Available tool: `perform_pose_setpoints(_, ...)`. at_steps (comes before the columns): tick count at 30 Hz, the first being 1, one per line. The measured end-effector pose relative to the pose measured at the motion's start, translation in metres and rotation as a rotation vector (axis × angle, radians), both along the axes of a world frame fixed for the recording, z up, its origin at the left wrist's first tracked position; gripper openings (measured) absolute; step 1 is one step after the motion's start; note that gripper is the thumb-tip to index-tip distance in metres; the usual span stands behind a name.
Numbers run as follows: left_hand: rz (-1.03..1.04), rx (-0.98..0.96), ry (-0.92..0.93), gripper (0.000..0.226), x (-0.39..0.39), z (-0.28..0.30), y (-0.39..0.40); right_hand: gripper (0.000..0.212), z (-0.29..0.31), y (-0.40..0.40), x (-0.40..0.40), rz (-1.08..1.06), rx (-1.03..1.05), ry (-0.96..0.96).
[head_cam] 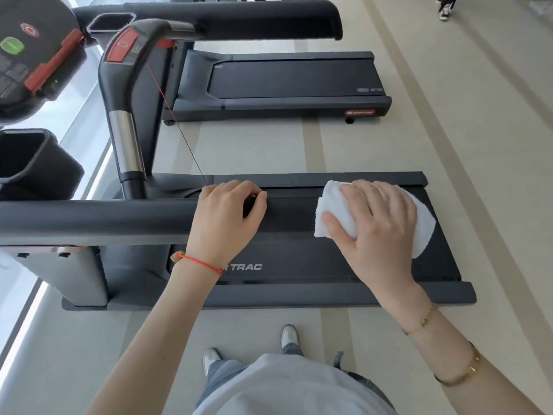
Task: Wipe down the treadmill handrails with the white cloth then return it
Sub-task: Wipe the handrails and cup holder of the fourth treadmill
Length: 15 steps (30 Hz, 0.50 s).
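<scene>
- Right hand (374, 223) grasps cloth (338, 205) around the rail (89, 217) end.
- Left hand (227, 217) grips the rail beside it.
- Wiping appears midway; far rail (239, 16) and return remain.

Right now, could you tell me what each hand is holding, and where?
The right hand grips the white cloth over its middle, wrapped round the handrail. The left hand holds the handrail itself, fingers curled over its top.

A gym; two treadmills (287, 235) (281, 82) side by side on pale striped flooring (449, 145).
</scene>
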<state>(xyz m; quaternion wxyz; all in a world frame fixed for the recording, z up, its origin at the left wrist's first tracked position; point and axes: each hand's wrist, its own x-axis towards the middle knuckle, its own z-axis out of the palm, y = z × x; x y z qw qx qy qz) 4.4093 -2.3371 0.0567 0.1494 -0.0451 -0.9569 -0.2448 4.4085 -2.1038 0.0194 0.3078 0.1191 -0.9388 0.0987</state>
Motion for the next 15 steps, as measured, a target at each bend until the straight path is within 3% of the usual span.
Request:
perform_pose_setpoints(5,-0.01,0.023,-0.036,0.024,-0.001,0.004,0.006,0.044,0.009,0.013,-0.003,-0.054,-0.215,-0.112)
perform_pose_setpoints(10,0.011,0.008,-0.029,0.025,0.002,-0.001,0.006,0.043,0.024,0.031,-0.019,-0.114,-0.422,-0.372)
perform_pose_setpoints(13,0.022,-0.017,-0.013,0.024,0.002,-0.004,0.006,0.039,0.031,0.03,-0.03,-0.138,-0.379,-0.48)
perform_pose_setpoints(15,0.021,-0.034,-0.004,0.024,0.001,-0.006,0.005,0.038,0.031,0.023,-0.026,-0.154,-0.296,-0.431)
